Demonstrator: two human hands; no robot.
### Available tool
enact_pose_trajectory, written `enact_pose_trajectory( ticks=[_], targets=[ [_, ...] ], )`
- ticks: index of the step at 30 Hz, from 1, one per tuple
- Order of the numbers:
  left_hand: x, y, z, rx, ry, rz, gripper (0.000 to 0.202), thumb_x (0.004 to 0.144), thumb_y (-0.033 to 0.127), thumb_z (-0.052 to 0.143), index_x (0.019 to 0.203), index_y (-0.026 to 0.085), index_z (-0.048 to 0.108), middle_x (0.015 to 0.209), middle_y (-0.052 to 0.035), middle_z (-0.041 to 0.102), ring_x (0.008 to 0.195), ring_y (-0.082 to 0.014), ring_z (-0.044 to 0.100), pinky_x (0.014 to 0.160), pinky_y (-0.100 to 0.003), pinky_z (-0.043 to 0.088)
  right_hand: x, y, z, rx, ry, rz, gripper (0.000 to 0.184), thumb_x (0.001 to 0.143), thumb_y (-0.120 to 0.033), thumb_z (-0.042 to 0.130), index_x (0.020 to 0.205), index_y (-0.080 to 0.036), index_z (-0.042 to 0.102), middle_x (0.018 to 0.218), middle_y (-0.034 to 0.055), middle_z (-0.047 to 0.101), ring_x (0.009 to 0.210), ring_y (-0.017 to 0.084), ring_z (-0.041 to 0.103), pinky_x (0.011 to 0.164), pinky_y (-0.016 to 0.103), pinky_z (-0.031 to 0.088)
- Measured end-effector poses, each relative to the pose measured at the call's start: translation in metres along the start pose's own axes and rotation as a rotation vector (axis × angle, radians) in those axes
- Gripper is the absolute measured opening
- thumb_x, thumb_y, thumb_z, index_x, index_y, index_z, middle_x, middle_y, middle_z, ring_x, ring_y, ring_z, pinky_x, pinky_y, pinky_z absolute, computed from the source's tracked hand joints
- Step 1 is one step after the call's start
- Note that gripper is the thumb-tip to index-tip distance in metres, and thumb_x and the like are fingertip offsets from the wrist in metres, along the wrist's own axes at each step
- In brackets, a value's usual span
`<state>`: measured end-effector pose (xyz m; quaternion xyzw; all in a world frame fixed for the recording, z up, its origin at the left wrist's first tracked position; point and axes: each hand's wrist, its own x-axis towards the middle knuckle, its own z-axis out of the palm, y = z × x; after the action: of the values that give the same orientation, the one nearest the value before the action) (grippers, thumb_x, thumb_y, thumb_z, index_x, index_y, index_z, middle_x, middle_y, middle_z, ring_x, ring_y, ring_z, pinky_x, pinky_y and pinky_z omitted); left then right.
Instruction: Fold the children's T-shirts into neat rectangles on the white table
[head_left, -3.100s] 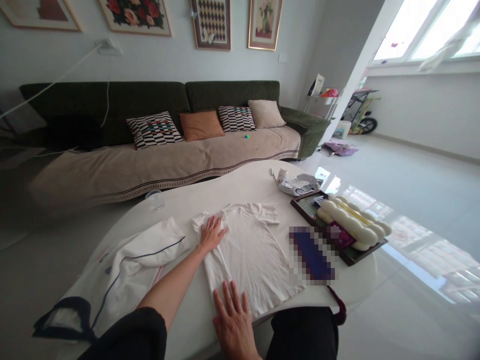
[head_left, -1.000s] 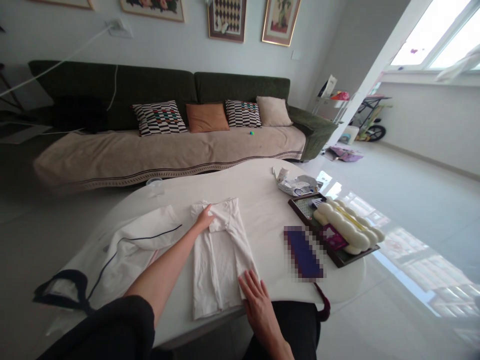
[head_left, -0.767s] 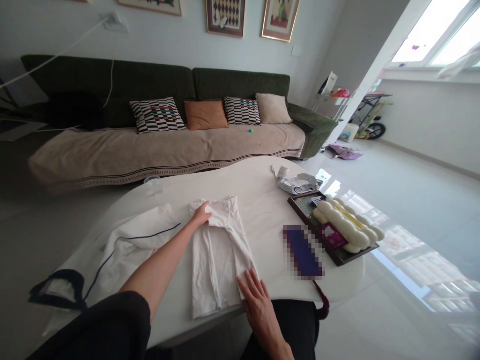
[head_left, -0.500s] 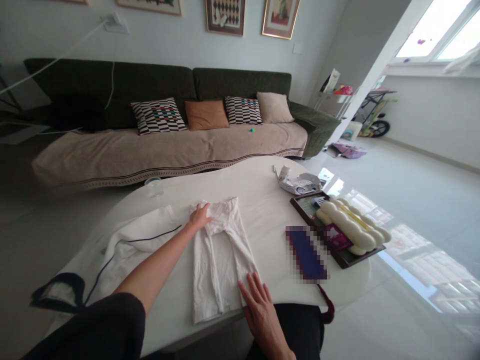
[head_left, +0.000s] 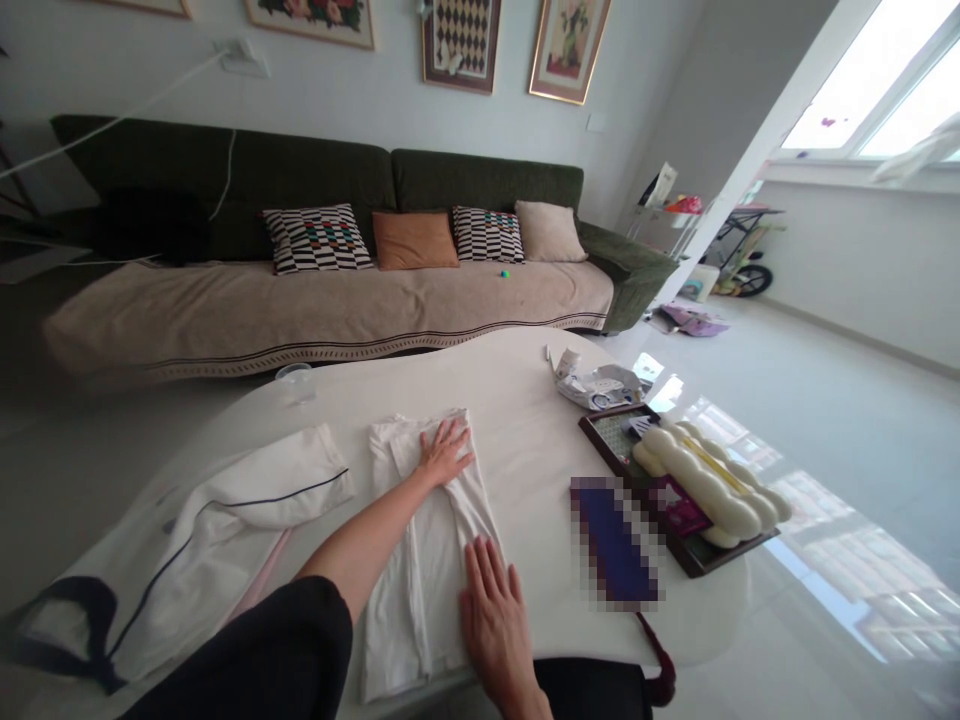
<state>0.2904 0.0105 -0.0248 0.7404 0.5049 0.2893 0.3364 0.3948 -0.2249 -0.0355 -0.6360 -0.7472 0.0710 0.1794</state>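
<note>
A white shirt [head_left: 431,590] lies on the table [head_left: 525,440]. It is folded into a long strip that runs from the near edge toward the middle. The left hand [head_left: 446,452] lies flat on its far end, fingers spread apart. The right hand [head_left: 491,615] lies flat on the near end, right by the table's near edge. Its fingers are straight and a little apart, holding nothing. Another white top [head_left: 225,520] (it has a dark trim) sits by the left edge. The shirt's end lies close to the near edge, so a hard push or a lifted palm could let the folds slip open — or the cloth slide off.
</note>
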Motion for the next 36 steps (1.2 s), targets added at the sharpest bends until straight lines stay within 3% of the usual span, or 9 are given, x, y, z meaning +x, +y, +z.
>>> enact_pose_trajectory(
  ticks=[4, 12, 17, 20, 22, 25, 28, 33, 36],
  targets=[
    [0.009, -0.007, -0.009, 0.111, -0.034, -0.036, 0.063, 0.06, 0.051, 0.069, 0.117, 0.032, 0.052, 0.143, -0.0053, 0.029, 0.134, -0.0315, 0.006, 0.102, -0.056, -0.005, -0.007, 0.004, 0.008, 0.003, -0.006, 0.014, 0.064, 0.086, -0.041, 0.038, 0.141, -0.028, 0.008, 0.143, 0.002, 0.02, 0.13, 0.027, 0.022, 0.1, 0.051, 0.032],
    [0.017, -0.012, -0.005, 0.189, -0.013, 0.0, 0.069, 0.064, 0.053, 0.064, 0.126, 0.029, 0.044, 0.144, -0.0059, 0.025, 0.134, -0.031, 0.004, 0.103, -0.055, -0.006, -0.005, 0.002, 0.004, 0.007, -0.027, 0.034, 0.064, 0.086, -0.045, 0.036, 0.141, -0.029, 0.006, 0.144, 0.0016, 0.018, 0.13, 0.026, 0.022, 0.101, 0.05, 0.027],
    [0.011, 0.01, -0.004, 0.394, -0.054, -0.05, 0.068, 0.071, 0.05, 0.057, 0.131, 0.024, 0.037, 0.146, -0.0105, 0.02, 0.134, -0.0319, -0.001, 0.102, -0.057, -0.007, -0.003, -0.002, -0.003, -0.009, -0.044, 0.042, 0.063, 0.086, -0.047, 0.035, 0.141, -0.028, 0.01, 0.144, 0.0014, 0.019, 0.132, 0.025, 0.019, 0.103, 0.049, 0.024],
    [-0.026, 0.029, -0.003, 0.481, -0.047, -0.074, 0.063, 0.08, 0.047, 0.046, 0.136, 0.021, 0.03, 0.147, -0.0127, 0.014, 0.134, -0.0313, -0.001, 0.101, -0.059, -0.003, -0.003, -0.004, -0.005, -0.024, -0.048, 0.041, 0.062, 0.086, -0.048, 0.035, 0.14, -0.027, 0.014, 0.144, 0.0026, 0.021, 0.132, 0.024, 0.017, 0.103, 0.048, 0.023],
    [-0.065, 0.035, -0.003, 0.489, -0.076, 0.024, 0.06, 0.084, 0.045, 0.041, 0.138, 0.024, 0.024, 0.148, -0.0102, 0.011, 0.134, -0.0308, 0.001, 0.102, -0.059, 0.002, -0.003, -0.004, -0.005, -0.038, -0.046, 0.039, 0.062, 0.086, -0.049, 0.036, 0.14, -0.025, 0.016, 0.143, 0.0039, 0.022, 0.133, 0.024, 0.017, 0.103, 0.048, 0.022],
    [-0.123, 0.033, -0.01, 0.513, -0.286, 0.178, 0.056, 0.085, 0.047, 0.037, 0.138, 0.034, 0.022, 0.148, -0.0044, 0.014, 0.134, -0.0295, 0.006, 0.102, -0.058, 0.007, -0.004, -0.006, -0.006, -0.064, -0.047, 0.028, 0.062, 0.085, -0.048, 0.037, 0.14, -0.023, 0.02, 0.143, 0.0062, 0.024, 0.132, 0.025, 0.017, 0.102, 0.048, 0.021],
    [-0.16, 0.034, -0.021, 0.553, -0.447, 0.184, 0.055, 0.085, 0.052, 0.035, 0.137, 0.036, 0.023, 0.148, -0.0029, 0.014, 0.134, -0.029, 0.007, 0.102, -0.058, 0.008, -0.004, -0.009, -0.006, -0.083, -0.07, 0.038, 0.062, 0.086, -0.047, 0.035, 0.14, -0.022, 0.02, 0.144, 0.0069, 0.023, 0.133, 0.024, 0.017, 0.102, 0.049, 0.02],
    [-0.204, 0.047, -0.044, 0.559, -0.419, 0.145, 0.066, 0.083, 0.058, 0.031, 0.14, 0.028, 0.018, 0.148, -0.0089, 0.01, 0.134, -0.0296, 0.003, 0.101, -0.057, 0.015, -0.005, -0.012, -0.013, -0.062, -0.147, 0.046, 0.063, 0.086, -0.048, 0.033, 0.14, -0.018, 0.018, 0.145, 0.0091, 0.019, 0.134, 0.024, 0.011, 0.103, 0.049, 0.017],
    [-0.245, 0.041, -0.062, 0.592, -0.466, 0.152, 0.08, 0.077, 0.061, 0.043, 0.141, 0.024, 0.013, 0.148, -0.0101, 0.006, 0.134, -0.0291, 0.002, 0.102, -0.057, 0.016, -0.007, -0.01, -0.026, -0.007, -0.201, -0.005, 0.07, 0.083, -0.05, 0.038, 0.141, -0.017, 0.014, 0.146, 0.0116, 0.013, 0.134, 0.024, 0.009, 0.102, 0.048, 0.019]
  ],
)
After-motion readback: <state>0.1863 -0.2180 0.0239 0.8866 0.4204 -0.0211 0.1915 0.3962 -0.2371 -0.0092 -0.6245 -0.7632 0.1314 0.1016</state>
